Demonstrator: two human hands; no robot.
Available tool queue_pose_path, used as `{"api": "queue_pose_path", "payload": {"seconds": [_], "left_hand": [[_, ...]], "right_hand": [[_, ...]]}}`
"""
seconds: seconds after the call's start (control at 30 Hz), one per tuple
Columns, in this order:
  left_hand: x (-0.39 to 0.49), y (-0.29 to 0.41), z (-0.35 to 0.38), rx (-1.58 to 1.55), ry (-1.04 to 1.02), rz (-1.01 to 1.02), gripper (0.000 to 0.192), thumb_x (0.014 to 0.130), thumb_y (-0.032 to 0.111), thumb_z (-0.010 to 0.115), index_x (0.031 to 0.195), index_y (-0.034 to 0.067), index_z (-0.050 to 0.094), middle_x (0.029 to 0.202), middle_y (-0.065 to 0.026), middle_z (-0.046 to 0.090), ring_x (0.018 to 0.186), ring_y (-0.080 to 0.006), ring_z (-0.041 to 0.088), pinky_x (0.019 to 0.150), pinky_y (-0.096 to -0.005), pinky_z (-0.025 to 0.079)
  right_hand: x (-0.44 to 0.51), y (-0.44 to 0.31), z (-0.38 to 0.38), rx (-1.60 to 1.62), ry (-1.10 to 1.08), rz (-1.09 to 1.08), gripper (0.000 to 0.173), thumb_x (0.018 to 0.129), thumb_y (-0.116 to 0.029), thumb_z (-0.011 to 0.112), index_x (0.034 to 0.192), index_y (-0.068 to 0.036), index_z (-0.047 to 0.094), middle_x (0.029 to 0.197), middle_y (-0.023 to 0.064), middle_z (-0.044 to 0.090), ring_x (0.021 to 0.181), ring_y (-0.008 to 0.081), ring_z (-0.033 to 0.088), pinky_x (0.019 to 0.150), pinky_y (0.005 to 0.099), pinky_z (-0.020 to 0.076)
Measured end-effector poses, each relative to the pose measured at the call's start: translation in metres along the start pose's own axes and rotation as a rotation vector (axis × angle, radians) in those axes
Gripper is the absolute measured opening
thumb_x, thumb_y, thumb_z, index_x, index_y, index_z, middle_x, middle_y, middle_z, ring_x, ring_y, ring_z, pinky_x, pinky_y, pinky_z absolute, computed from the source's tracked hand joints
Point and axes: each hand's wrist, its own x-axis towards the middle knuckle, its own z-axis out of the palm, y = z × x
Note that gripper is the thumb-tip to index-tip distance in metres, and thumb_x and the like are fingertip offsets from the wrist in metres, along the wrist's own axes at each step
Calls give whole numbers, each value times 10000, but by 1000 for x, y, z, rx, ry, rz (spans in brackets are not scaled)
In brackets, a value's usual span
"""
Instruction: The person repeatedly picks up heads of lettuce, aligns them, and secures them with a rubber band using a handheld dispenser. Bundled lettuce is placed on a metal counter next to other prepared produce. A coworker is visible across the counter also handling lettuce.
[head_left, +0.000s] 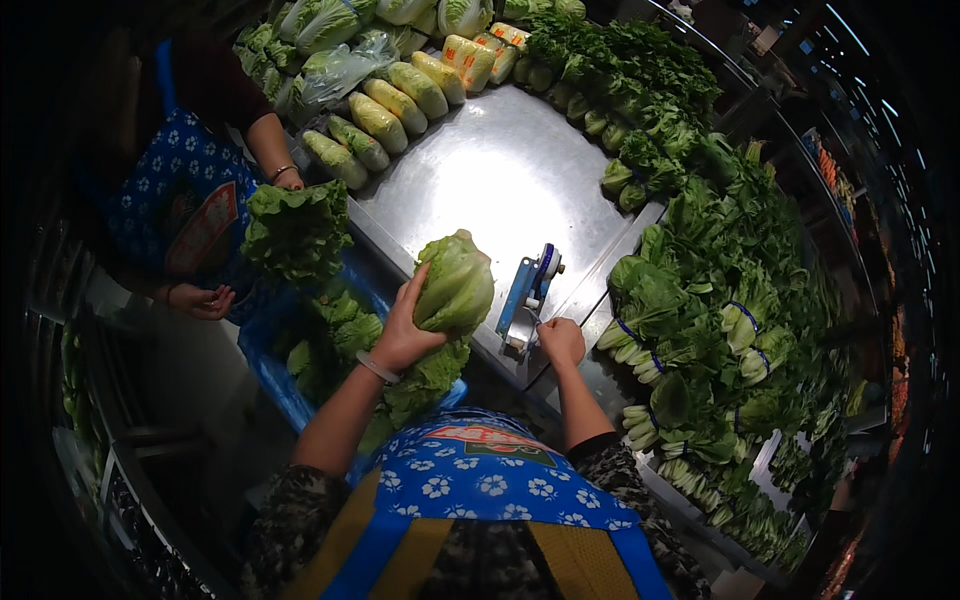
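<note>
My left hand (405, 334) grips a head of green leaf lettuce (456, 289) and holds it up over the near edge of the metal table. The thumb and fingers spread around its side and base; a bangle is on the wrist. On the table's near corner stands a blue tape dispenser (516, 289) with a roll of purple-blue tape (550, 264). My right hand (562, 341) is closed in a fist at the dispenser's near end, its fingers on what looks like the tape's free end. The fingers hide most of that strip. More lettuce (427, 379) lies below my left hand.
A blue-lined crate (277, 390) of greens stands left of me. There, a co-worker's hand (289, 178) holds leafy lettuce (296, 229). Wrapped napa cabbages (379, 120) line the far side of the metal table (487, 165). Tape-banded green bundles (739, 322) fill the right side.
</note>
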Motion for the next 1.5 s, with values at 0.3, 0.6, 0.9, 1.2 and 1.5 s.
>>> {"api": "queue_pose_path", "payload": {"seconds": [0.3,0.6,0.9,1.2,1.5], "left_hand": [[51,25,68,739,-200,378,1048,601,185,851,1541,275,396,1431,-223,392,1200,-421,505,1014,-513,417],[59,-16,130,810,-170,590,852,710,205,778,1502,260,467,1459,-245,402,1248,-387,483,1078,-505,368],[58,-48,139,722,-73,658,662,802,88,629,1424,204,434,1519,-251,360,1310,-421,447,1113,-526,350],[61,-45,135,700,-101,720,512,882,122,576,1347,319,493,1528,-257,368,1323,-434,453,1095,-540,369],[62,-41,132,726,-82,721,541,868,142,599,1369,346,594,1513,-247,397,1327,-419,461,1087,-533,381]], "right_hand": [[-129,43,-40,544,-216,-93,204,901,-107,716,735,0,665,658,41,662,584,103,616,544,260,480],[-86,-12,-78,367,-55,-287,304,919,-327,656,805,-50,709,681,71,695,607,199,661,604,349,493],[2,-72,-91,-81,-246,-247,229,887,-256,698,841,-35,738,718,72,709,616,168,667,600,342,527],[-4,-95,-116,-193,-141,-179,271,754,-345,788,766,-74,780,691,50,739,609,141,723,611,298,569],[17,-76,-105,9,-216,-228,238,852,-251,767,759,-33,775,662,60,720,580,118,675,549,275,521]]}}
